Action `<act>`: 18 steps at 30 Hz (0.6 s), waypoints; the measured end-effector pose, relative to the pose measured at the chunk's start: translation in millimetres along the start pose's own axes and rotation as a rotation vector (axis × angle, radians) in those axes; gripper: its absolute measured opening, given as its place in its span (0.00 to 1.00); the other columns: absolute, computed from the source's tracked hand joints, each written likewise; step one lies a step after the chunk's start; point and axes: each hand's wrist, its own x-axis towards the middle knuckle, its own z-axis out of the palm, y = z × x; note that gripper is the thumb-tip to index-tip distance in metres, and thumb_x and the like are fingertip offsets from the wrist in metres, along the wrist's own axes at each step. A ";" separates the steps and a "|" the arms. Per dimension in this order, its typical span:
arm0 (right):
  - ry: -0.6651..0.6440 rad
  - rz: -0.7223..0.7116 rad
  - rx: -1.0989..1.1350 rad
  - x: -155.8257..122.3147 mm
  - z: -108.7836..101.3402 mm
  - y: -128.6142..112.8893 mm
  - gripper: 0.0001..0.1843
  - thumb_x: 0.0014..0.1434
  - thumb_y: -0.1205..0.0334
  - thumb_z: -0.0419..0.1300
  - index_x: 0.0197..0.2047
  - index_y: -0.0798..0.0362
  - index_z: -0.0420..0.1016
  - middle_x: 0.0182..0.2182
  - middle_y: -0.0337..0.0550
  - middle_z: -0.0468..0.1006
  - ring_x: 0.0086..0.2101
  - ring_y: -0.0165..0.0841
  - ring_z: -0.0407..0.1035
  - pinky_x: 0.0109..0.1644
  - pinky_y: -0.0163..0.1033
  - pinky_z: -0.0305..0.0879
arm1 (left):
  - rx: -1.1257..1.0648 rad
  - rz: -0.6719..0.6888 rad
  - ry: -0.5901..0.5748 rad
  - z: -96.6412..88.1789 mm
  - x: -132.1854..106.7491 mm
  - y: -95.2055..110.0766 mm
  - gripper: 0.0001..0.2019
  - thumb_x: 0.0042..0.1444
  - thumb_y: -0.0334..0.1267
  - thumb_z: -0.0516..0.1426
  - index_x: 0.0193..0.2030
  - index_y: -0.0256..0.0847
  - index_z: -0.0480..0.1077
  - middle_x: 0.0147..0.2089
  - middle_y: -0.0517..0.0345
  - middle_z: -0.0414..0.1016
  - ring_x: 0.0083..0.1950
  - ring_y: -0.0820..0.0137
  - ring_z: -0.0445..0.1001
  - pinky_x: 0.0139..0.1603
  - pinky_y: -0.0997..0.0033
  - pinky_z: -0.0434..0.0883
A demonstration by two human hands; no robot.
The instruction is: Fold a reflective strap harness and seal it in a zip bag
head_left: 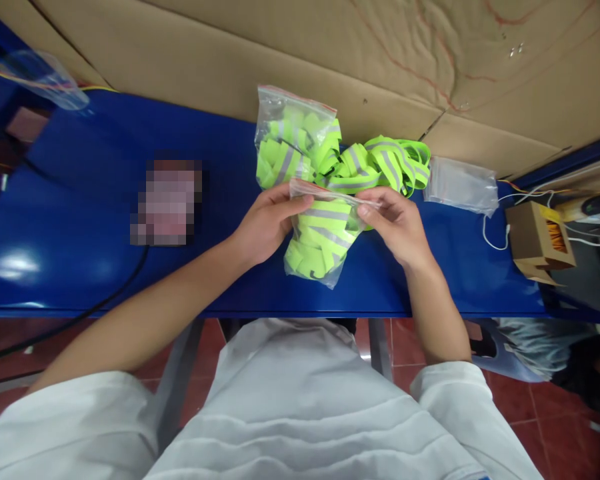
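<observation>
held bag [323,237] over blue table [220,167]; wall [205,53] probably cardboard, floor [560,427] red-tiled.

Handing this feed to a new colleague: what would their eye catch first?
Neon-yellow reflective straps heaped at the back of the blue table leap out first. In front, the left hand and right hand grip a filled zip bag; a second filled bag lies behind it.

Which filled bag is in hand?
The nearer bag: left hand and right hand grip its top edge. The other filled bag lies behind, near the cardboard.
</observation>
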 end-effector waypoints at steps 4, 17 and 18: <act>-0.048 0.141 0.110 4.5 -4.4 -0.2 0.26 0.48 0.39 0.80 0.31 0.51 0.76 0.23 0.34 0.77 0.24 0.26 0.69 0.27 0.32 0.70 | -0.007 -0.011 0.003 1.8 -2.3 3.9 0.17 0.48 0.45 0.76 0.44 0.45 0.85 0.49 0.54 0.87 0.53 0.58 0.84 0.57 0.59 0.81; -0.023 0.003 -0.089 -2.8 -13.9 -9.9 0.22 0.58 0.41 0.75 0.30 0.51 0.79 0.24 0.39 0.80 0.25 0.29 0.72 0.29 0.35 0.69 | 0.289 0.096 0.079 5.1 -5.1 1.5 0.22 0.54 0.60 0.70 0.43 0.42 0.87 0.48 0.54 0.87 0.54 0.59 0.83 0.57 0.65 0.79; 0.001 -0.031 -0.121 -3.8 -13.3 -10.6 0.23 0.59 0.40 0.74 0.29 0.50 0.78 0.24 0.38 0.79 0.25 0.29 0.71 0.30 0.35 0.69 | 0.324 0.115 0.085 5.4 -5.4 3.9 0.22 0.55 0.60 0.70 0.43 0.42 0.87 0.48 0.54 0.87 0.53 0.59 0.83 0.57 0.65 0.79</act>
